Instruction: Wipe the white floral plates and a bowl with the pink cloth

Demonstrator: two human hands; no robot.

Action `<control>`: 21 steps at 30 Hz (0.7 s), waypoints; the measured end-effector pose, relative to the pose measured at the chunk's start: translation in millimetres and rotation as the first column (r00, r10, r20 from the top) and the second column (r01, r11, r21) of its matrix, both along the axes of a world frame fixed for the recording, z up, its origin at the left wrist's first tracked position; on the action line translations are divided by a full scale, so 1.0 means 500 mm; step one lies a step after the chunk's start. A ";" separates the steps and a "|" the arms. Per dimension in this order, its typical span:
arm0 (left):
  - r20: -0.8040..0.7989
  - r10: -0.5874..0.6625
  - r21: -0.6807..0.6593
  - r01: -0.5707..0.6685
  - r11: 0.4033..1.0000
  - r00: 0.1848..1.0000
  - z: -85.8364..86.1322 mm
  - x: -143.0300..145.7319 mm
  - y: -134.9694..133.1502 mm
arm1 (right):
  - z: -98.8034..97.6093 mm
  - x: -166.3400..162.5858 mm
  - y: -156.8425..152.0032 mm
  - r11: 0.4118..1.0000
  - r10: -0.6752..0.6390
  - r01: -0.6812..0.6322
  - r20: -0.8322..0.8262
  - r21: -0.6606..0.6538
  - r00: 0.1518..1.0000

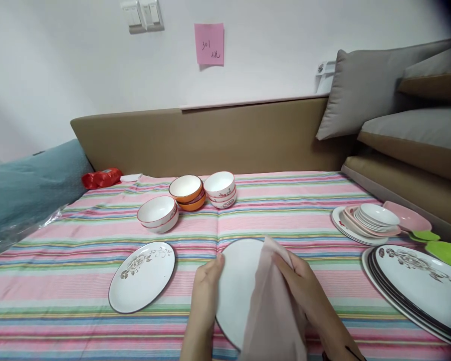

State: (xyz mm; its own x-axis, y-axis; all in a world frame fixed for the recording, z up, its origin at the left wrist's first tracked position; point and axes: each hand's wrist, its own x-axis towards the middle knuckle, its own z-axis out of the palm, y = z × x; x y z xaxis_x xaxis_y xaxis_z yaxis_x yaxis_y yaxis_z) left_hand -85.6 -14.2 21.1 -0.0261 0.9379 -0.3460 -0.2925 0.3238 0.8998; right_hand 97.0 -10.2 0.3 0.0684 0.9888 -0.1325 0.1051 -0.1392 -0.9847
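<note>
Between my two hands, over the striped cloth (pixel 82 333), is a white plate (pixel 236 286) with a dark rim. My left hand (pixel 207 278) grips its left edge, thumb on the upper face and fingers out of sight below. At the right edge, my right hand (pixel 298 281) is closed on a pale pink cloth (pixel 268 311), which drapes over that side of the plate and hides it. Another oval white plate (pixel 145 276) with a brown flower pattern lies flat to the left of my left hand.
Stacked bowls (pixel 186 190) stand toward the back, with white bowls (pixel 221 188) beside them and more (pixel 158 214) nearer. At right are a stack of oval plates (pixel 417 281), small dishes (pixel 376 218) and a green dish (pixel 449 254). Cushions (pixel 368 85) rise behind; a red packet (pixel 102 178) lies back left.
</note>
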 end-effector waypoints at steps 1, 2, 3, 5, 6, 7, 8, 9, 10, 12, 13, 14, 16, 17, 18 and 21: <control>0.019 0.097 0.008 -0.097 0.995 0.995 -0.003 0.004 0.004 | -0.003 -0.004 0.002 0.999 -0.045 0.045 -0.030 0.003 0.999; 0.031 0.172 0.008 -0.173 0.985 0.985 -0.005 0.008 0.008 | -0.007 -0.007 0.003 0.996 -0.083 0.084 -0.063 0.007 0.995; 0.032 0.222 0.005 -0.222 0.975 0.975 -0.008 0.011 0.012 | -0.010 -0.011 0.003 0.994 -0.108 0.110 -0.100 0.007 0.989; 0.007 0.232 -0.002 -0.232 0.973 0.973 -0.013 0.012 0.019 | -0.014 -0.015 0.002 0.993 -0.119 0.121 -0.188 -0.004 0.975; -0.015 0.204 -0.005 -0.205 0.979 0.979 -0.015 0.009 0.022 | -0.015 -0.014 0.001 0.993 -0.114 0.112 -0.232 -0.020 0.966; -0.038 0.164 -0.007 -0.164 0.986 0.986 -0.016 0.005 0.023 | -0.014 -0.012 -0.001 0.994 -0.105 0.096 -0.276 -0.045 0.956; -0.057 0.114 -0.010 -0.115 0.993 0.992 -0.016 0.000 0.024 | -0.011 -0.008 -0.003 0.995 -0.090 0.070 -0.319 -0.076 0.944; -0.067 0.055 -0.019 -0.057 0.998 0.996 -0.015 -0.005 0.023 | -0.008 -0.004 -0.005 0.994 -0.073 0.036 -0.360 -0.108 0.930; -0.068 -0.012 -0.032 0.009 0.999 0.998 -0.013 -0.010 0.021 | -0.003 0.001 -0.007 0.991 -0.052 -0.003 -0.398 -0.136 0.916; -0.050 -0.154 -0.066 0.151 0.986 0.987 -0.007 -0.016 0.014 | 0.006 0.010 -0.012 0.980 0.014 -0.103 -0.455 -0.172 0.890; -0.037 -0.223 -0.080 0.220 0.972 0.974 -0.004 -0.017 0.010 | 0.010 0.013 -0.014 0.972 0.059 -0.158 -0.467 -0.175 0.882; -0.028 -0.285 -0.087 0.282 0.955 0.958 -0.002 -0.017 0.006 | 0.012 0.014 -0.015 0.962 0.113 -0.215 -0.467 -0.171 0.877; -0.022 -0.372 -0.089 0.368 0.925 0.928 -0.001 -0.012 0.002 | 0.012 0.014 -0.015 0.941 0.225 -0.307 -0.418 -0.140 0.880; -0.026 -0.394 -0.089 0.391 0.916 0.919 -0.003 -0.009 0.001 | 0.008 0.013 -0.014 0.938 0.267 -0.327 -0.362 -0.116 0.893; -0.031 -0.401 -0.090 0.397 0.913 0.915 -0.006 -0.005 0.001 | 0.004 0.013 -0.012 0.942 0.286 -0.323 -0.282 -0.092 0.916; -0.067 -0.354 -0.096 0.347 0.933 0.933 -0.020 0.010 0.006 | -0.015 0.013 -0.003 0.984 0.175 -0.174 0.081 -0.023 0.981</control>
State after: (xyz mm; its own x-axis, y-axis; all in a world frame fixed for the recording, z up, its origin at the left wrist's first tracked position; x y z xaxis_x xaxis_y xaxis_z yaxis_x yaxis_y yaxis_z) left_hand -80.5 -11.1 11.0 0.2673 0.8614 -0.4318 -0.0736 0.4651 0.8822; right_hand 103.3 -11.9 -7.2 -0.0938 0.9844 -0.1488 0.2101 -0.1265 -0.9695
